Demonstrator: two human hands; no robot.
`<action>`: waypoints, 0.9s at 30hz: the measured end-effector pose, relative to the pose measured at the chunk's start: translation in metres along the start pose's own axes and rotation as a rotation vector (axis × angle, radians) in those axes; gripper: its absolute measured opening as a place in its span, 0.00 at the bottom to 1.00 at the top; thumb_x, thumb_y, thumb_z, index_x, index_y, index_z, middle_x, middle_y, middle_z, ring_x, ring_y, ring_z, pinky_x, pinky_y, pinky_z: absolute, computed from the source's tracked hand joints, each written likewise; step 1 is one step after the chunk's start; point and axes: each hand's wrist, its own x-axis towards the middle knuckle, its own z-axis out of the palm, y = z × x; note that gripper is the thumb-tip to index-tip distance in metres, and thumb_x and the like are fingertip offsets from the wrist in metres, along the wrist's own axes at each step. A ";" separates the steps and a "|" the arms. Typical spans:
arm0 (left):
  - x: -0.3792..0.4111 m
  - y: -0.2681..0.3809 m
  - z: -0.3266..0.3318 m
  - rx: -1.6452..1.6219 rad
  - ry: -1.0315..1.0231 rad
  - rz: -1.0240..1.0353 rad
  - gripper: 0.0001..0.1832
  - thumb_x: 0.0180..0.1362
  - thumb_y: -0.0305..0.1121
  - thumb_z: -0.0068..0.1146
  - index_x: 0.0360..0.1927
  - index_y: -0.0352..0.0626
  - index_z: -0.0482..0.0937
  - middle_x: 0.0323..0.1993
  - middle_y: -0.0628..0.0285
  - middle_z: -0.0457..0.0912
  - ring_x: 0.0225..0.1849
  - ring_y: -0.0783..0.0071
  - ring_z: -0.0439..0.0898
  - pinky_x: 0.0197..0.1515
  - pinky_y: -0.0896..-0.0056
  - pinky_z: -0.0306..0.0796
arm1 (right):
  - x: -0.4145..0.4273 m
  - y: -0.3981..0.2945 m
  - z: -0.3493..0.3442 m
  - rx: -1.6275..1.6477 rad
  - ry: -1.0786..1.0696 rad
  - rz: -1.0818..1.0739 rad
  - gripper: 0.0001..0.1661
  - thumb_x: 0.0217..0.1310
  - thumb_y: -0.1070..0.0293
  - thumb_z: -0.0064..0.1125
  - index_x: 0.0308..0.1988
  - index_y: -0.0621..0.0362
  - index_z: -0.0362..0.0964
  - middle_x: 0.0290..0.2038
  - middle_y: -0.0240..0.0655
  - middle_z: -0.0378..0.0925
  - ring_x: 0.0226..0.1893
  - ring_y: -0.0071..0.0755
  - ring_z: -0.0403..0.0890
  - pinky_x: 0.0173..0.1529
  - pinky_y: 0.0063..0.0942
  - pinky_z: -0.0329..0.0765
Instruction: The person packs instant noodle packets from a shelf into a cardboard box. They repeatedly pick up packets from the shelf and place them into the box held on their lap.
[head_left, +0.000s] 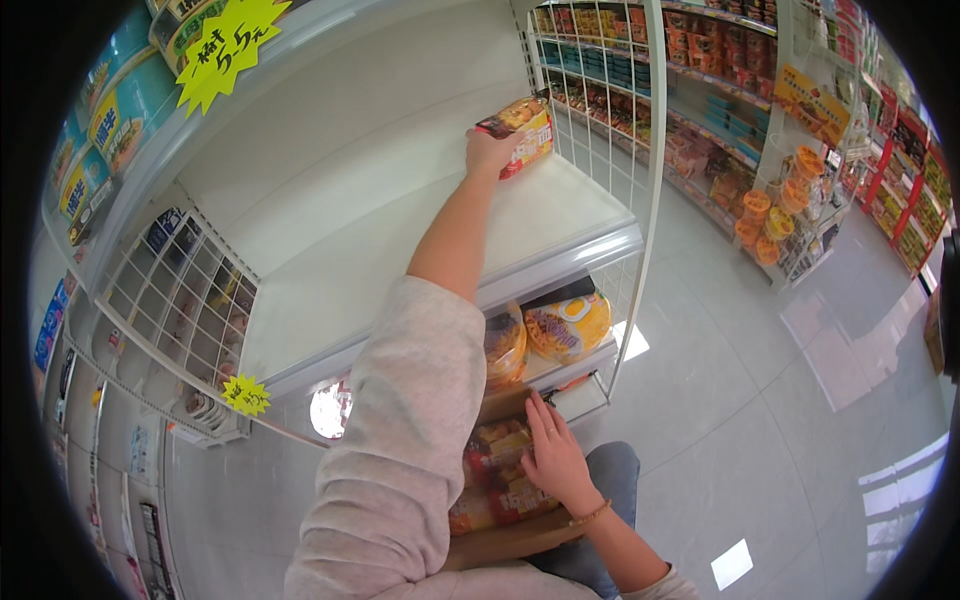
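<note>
My left hand (491, 152) reaches far onto a white metal shelf (450, 217) and grips a red and yellow food packet (538, 135). The packet stands at the shelf's right end, close to the back panel and the wire side. Below, at my lap, an open cardboard box (506, 541) holds several similar red and yellow packets (517, 499). On the box's right edge lies my right hand (553, 450), its fingers along the raised flap (504, 405) and its thumb over the packets. A bead bracelet (591, 514) circles that wrist.
A wire side panel (600, 112) bounds the shelf on the right, another wire panel (180, 300) on the left. Round yellow noodle packs (568, 322) sit one level down. Teal tubs (127, 112) stand above left. Across the tiled floor (712, 420) is a rack of orange cups (780, 214).
</note>
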 end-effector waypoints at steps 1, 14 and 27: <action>0.005 -0.002 -0.006 0.102 -0.006 0.069 0.46 0.47 0.57 0.76 0.60 0.31 0.72 0.54 0.45 0.83 0.55 0.52 0.84 0.55 0.57 0.79 | 0.001 -0.002 0.001 0.005 0.000 -0.010 0.46 0.54 0.75 0.59 0.72 0.67 0.54 0.74 0.49 0.58 0.70 0.55 0.66 0.70 0.47 0.71; -0.163 0.009 -0.160 0.506 -0.074 0.598 0.23 0.62 0.49 0.66 0.39 0.35 0.79 0.38 0.45 0.85 0.42 0.47 0.86 0.46 0.50 0.79 | 0.001 0.003 -0.002 -0.019 0.030 -0.009 0.45 0.54 0.74 0.59 0.72 0.66 0.56 0.74 0.47 0.60 0.68 0.54 0.68 0.69 0.45 0.72; -0.420 -0.125 -0.325 0.180 -0.165 0.023 0.12 0.66 0.29 0.63 0.49 0.32 0.84 0.39 0.60 0.89 0.36 0.78 0.85 0.36 0.74 0.77 | -0.007 0.008 0.007 -0.081 0.034 -0.058 0.45 0.54 0.77 0.59 0.71 0.64 0.56 0.75 0.46 0.58 0.66 0.57 0.70 0.66 0.43 0.75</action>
